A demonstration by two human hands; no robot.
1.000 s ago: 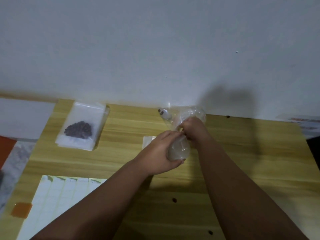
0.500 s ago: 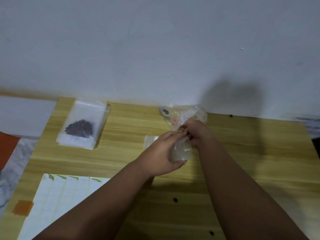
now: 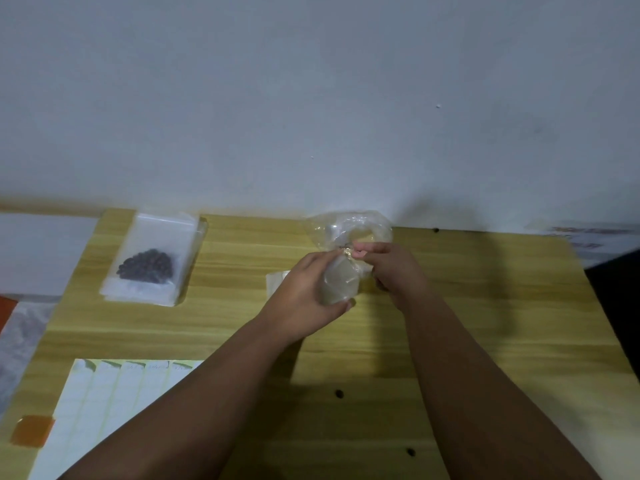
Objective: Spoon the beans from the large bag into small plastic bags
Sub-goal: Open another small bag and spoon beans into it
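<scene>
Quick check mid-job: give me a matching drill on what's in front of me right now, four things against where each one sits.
Things
1. bag of dark beans
2. clear bag
3. gridded white sheet
4. orange patch

Places
A. near-left part of the table
B. at the gridded white sheet's left edge
C. lying flat at the table's far left
D. held between the left hand and the right hand

Pairs: 1-C, 2-D, 3-A, 4-B
</scene>
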